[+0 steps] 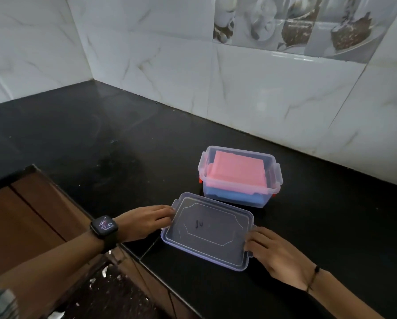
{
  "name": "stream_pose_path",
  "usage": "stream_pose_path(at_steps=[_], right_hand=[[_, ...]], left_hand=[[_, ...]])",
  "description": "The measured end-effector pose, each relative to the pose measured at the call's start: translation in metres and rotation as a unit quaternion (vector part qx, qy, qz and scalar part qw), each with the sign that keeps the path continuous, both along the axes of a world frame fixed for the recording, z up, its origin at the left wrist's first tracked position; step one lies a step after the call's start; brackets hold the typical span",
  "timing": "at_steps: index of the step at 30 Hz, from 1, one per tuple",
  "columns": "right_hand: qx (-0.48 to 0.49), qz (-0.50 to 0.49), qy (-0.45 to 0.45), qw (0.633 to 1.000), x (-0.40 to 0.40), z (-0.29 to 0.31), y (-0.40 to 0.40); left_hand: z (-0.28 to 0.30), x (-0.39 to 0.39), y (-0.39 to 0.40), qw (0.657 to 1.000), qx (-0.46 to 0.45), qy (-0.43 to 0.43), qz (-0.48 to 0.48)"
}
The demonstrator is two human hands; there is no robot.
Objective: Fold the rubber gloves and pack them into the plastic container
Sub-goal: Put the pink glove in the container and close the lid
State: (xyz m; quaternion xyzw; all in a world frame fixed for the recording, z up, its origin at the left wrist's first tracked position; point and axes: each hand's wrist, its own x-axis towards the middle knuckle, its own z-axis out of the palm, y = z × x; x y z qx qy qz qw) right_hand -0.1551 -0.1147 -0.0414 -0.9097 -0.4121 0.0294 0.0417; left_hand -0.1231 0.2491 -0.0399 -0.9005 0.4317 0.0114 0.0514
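Observation:
A clear plastic container (204, 165) stands on the black counter near the wall, without its lid. A folded pink rubber glove (236, 170) lies on top inside it, and a folded blue glove (229, 195) shows through the front wall underneath. The clear lid (206, 231) lies flat on the counter in front of the container. My left hand (146, 221) grips the lid's left edge. My right hand (273, 252) grips its right edge, near the tab.
The black counter (100, 139) runs into a corner of white marble-patterned wall tiles (262, 88). Its front edge lies just left of the lid, with brown cabinet doors (27, 217) and a speckled floor below. I wear a smartwatch (104, 227) on the left wrist.

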Motion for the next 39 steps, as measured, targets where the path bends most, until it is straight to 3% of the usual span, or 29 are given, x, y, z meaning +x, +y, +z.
stream_pose_path(at_steps=[1, 5, 7, 10, 14, 15, 17, 20, 24, 29, 31, 34, 39], right_hand=[[-0.002, 0.0, -0.019, 1.0, 0.001, 0.003, -0.001], [0.056, -0.035, 0.056, 0.996, 0.003, 0.001, -0.013], [0.127, -0.074, 0.086, 0.985, 0.002, 0.003, -0.02], [0.271, -0.183, 0.123, 0.937, 0.0, 0.016, -0.026], [0.475, -0.276, 0.16, 0.82, 0.011, 0.053, -0.02], [0.496, -0.3, 0.149, 0.801, 0.017, 0.061, -0.017], [0.519, -0.35, 0.103, 0.773, 0.036, 0.075, -0.013], [0.514, -0.414, 0.086, 0.747, 0.077, 0.092, -0.011], [0.365, -0.463, 0.069, 0.804, 0.131, 0.097, -0.004], [0.223, -0.514, 0.04, 0.827, 0.159, 0.089, 0.012], [0.181, -0.517, 0.005, 0.837, 0.161, 0.087, 0.019], [0.105, -0.51, -0.052, 0.852, 0.161, 0.081, 0.025], [0.066, -0.52, -0.063, 0.85, 0.167, 0.07, 0.023]], left_hand=[[0.001, -0.001, -0.001, 1.0, -0.014, -0.01, -0.008], [-0.006, -0.008, -0.008, 0.991, -0.126, -0.017, 0.041], [-0.002, -0.01, -0.015, 0.962, -0.253, 0.032, 0.102], [0.017, -0.011, -0.036, 0.903, -0.393, 0.051, 0.17], [0.054, 0.006, -0.071, 0.74, -0.613, 0.103, 0.259], [0.065, 0.015, -0.081, 0.702, -0.64, 0.119, 0.288], [0.084, 0.037, -0.098, 0.672, -0.639, 0.123, 0.353], [0.1, 0.071, -0.118, 0.665, -0.614, 0.106, 0.411], [0.101, 0.105, -0.142, 0.668, -0.596, 0.1, 0.435], [0.085, 0.122, -0.155, 0.774, -0.409, 0.058, 0.48], [0.078, 0.122, -0.152, 0.799, -0.347, 0.039, 0.49], [0.072, 0.124, -0.147, 0.811, -0.322, 0.05, 0.486], [0.069, 0.13, -0.147, 0.819, -0.329, 0.058, 0.467]])
